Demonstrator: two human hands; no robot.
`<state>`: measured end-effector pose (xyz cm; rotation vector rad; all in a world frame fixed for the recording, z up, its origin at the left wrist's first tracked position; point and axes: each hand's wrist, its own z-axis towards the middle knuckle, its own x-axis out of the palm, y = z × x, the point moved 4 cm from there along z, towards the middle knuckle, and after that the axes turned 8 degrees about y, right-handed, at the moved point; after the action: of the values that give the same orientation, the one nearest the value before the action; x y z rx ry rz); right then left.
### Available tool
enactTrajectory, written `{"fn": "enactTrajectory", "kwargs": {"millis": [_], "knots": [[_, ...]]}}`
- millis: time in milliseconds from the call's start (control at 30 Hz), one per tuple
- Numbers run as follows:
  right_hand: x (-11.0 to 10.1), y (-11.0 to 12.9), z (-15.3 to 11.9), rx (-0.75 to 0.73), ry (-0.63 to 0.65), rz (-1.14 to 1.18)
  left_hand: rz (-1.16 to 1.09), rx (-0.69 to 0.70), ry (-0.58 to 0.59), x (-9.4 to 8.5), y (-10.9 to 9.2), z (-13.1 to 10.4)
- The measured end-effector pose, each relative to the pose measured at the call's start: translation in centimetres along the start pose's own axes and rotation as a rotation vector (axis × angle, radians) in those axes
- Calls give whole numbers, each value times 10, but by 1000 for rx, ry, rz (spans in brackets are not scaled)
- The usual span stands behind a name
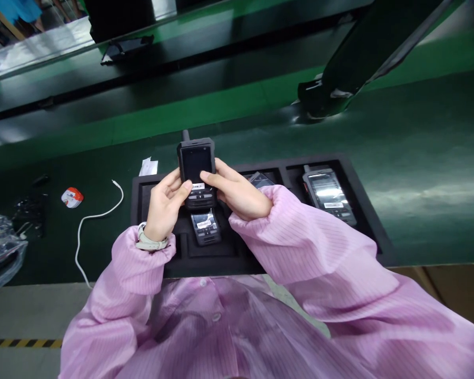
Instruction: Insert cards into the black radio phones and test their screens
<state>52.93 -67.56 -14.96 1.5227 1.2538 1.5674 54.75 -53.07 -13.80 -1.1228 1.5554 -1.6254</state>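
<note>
A black handheld radio (198, 163) with a stubby antenna, dark screen and white barcode label is held upright between both hands. My left hand (166, 204) grips its lower left side, thumb near the label. Around its right side closes my right hand (237, 192), the thumb lying across the bottom of the screen. Below, a second radio (206, 227) lies in the black foam tray (187, 258), its top hidden behind the held one. A third radio (327, 192) rests in the tray's right compartment. Part of a dark glossy item (260, 180) shows behind my right hand.
On the green bench (426, 195), a white cable (97, 216) curves left of the tray. Nearby are an orange and white object (72, 197), a small white paper (148, 167), black cords (29, 210) and a clear plastic bag (2, 252). A dark post (351, 63) stands behind.
</note>
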Motion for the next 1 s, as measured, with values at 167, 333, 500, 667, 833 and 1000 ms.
{"fn": "enactTrajectory", "kwargs": {"millis": [167,333,500,667,833,1000], "knots": [[-2,6,-2,66,13,-76,9,48,-23,-5,3,3],[-4,5,0,45,42,-196,62,12,16,-17,9,3],[7,-19,2,30,96,-396,161,-13,-39,-36,16,-19],[24,-38,-4,-94,141,-692,153,-136,-211,-63,33,-47],[30,-50,-9,-197,152,-899,36,-246,-328,-70,38,-55],[31,-55,-4,-320,107,-1012,5,-250,-342,-63,29,-37]]}}
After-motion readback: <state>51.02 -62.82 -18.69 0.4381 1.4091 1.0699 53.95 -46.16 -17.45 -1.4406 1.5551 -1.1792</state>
